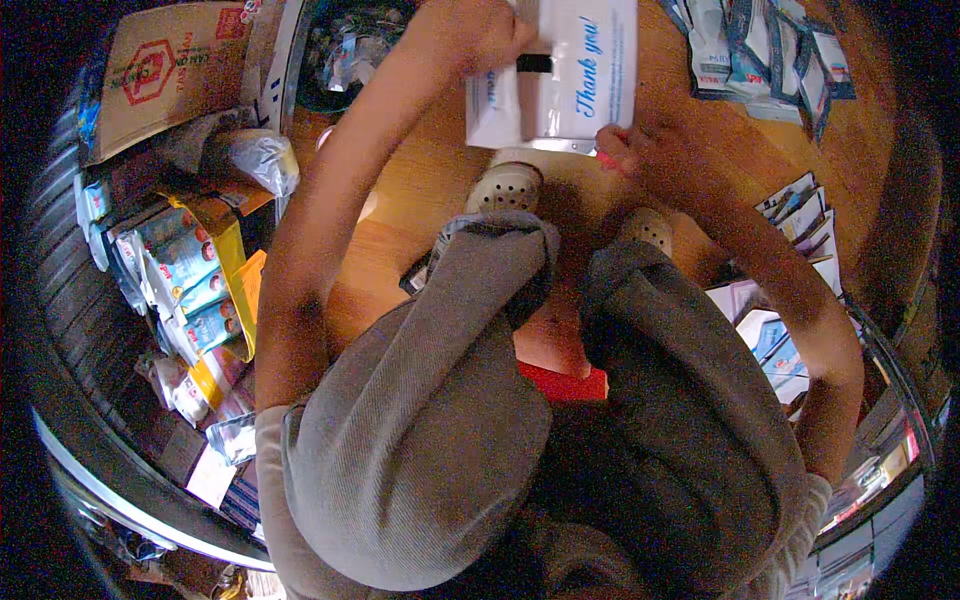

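Pinching a white packet (590, 85) at 12 o'clock by its lower right corner with thumb and fingers of right hand (625, 150); curled almost to a fist by its left edge with left hand (495, 35), blurred and cut off above, so cannot tell whether gripping. Cropped at top too, though bearing blue script. Seen between 1 and 2: overlapping pouches (748, 55), too grainy to read; at 10, a cardboard box (180, 75) printed in red and black

This looks like a storeroom or packing corner, though whether in a home or a shop I cannot tell; a printed cardboard box (175, 75) sits at ten o'clock; blue-and-white pouches (195, 275) crowd nine o'clock; dark-edged packets (745, 60) lie heaped on the wood-toned floor (425, 165) at two o'clock; a white mailer (600, 80) shows near twelve.
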A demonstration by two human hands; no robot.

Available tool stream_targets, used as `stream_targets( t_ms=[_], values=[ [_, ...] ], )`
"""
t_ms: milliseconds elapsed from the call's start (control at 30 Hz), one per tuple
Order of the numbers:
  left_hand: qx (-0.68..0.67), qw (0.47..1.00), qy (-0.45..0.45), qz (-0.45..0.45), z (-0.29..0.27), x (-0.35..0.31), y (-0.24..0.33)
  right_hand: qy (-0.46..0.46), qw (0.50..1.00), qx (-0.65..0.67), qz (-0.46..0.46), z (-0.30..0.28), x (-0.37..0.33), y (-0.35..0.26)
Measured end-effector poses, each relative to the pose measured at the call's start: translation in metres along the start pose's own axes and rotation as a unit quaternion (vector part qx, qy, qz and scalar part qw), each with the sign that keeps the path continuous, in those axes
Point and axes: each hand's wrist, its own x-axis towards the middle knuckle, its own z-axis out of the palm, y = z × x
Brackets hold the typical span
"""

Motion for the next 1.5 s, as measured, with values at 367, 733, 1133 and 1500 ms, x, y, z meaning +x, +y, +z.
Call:
stream_targets(
  t_ms=[367,733,1133,1500],
  values=[
    [-0.026,0.958,0.284,0.010,0.010,-0.036,-0.041,-0.193,0.961,0.171,0.099,-0.068,-0.024,-0.023],
    [0.167,0.895,0.199,0.362,0.051,0.002,0.033,-0.147,0.541,0.813,0.154,0.005,-0.059,-0.059],
    [0.097,0.946,0.240,0.196,0.034,-0.025,0.031,-0.064,0.189,0.979,-0.048,0.046,-0.051,-0.086],
    [0.052,0.974,0.195,0.106,0.044,-0.043,0.048,-0.078,0.148,0.985,0.039,0.022,-0.050,-0.057]
  ],
)
